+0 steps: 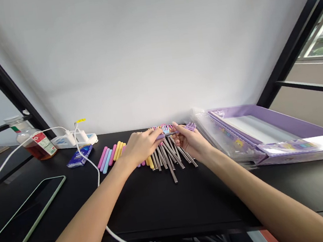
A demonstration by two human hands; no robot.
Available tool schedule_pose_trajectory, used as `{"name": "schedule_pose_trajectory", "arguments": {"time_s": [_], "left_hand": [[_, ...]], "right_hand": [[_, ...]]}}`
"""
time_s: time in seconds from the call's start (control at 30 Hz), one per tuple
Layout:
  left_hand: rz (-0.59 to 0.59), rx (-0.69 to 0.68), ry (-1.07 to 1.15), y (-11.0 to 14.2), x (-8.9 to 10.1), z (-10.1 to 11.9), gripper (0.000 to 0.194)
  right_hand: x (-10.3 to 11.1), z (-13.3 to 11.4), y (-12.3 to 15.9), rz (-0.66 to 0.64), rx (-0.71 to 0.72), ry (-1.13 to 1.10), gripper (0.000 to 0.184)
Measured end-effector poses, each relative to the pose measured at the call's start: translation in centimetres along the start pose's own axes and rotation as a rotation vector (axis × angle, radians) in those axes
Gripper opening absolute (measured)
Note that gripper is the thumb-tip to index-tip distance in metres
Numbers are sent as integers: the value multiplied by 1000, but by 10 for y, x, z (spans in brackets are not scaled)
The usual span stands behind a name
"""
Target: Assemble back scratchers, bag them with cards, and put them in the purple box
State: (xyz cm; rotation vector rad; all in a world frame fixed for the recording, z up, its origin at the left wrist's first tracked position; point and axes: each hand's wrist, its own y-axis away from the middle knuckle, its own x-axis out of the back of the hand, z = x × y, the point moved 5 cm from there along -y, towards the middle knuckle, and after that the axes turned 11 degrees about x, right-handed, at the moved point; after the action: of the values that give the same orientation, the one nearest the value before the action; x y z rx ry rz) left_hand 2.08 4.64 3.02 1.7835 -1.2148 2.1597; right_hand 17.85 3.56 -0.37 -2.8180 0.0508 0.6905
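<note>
Black desktop (191,208), head view: a slim metal rod with purple ends (169,134) runs left to right between both hands, above fanned silver tubes (173,173). Left hand (141,145) closes on its left end; right hand (193,142) pinches beside its claw-shaped right end.

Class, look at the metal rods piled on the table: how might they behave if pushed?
The metal rods probably won't bend easily, as they look straight. Nudged sideways, some may roll, since they look round and lie on a flat tabletop. Pushing one could shift its neighbours, because many overlap.
</note>
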Motion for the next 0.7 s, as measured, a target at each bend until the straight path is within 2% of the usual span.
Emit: {"name": "schedule_pose_trajectory", "arguments": {"time_s": [0.07,0.1,0.17,0.23,0.27,0.33,0.4,0.5,0.6,0.7], "left_hand": [[-47,3,34,-1,-1,-3,34],[-84,8,74,-1,1,-11,34],[-177,41,169,0,8,-37,35],[-291,151,208,3,17,-73,36],[-328,212,226,5,23,-89,37],[-338,270,235,7,34,-108,37],[-336,254,216,8,40,-106,36],[-308,188,221,6,39,-77,37],[-211,108,200,2,32,-46,36],[-96,44,142,-2,26,-29,35]], "right_hand": [[1,-3,-3,16,91,30,40],[8,-8,-6,55,119,49,38],[36,-25,-13,214,171,70,35],[78,-47,-15,520,256,38,44],[95,-59,-15,623,327,26,46],[113,-73,-17,654,401,4,46],[113,-75,-18,612,413,0,48],[95,-68,-16,557,419,6,49],[82,-64,-12,548,432,2,48],[80,-68,-10,543,446,6,47]]}}
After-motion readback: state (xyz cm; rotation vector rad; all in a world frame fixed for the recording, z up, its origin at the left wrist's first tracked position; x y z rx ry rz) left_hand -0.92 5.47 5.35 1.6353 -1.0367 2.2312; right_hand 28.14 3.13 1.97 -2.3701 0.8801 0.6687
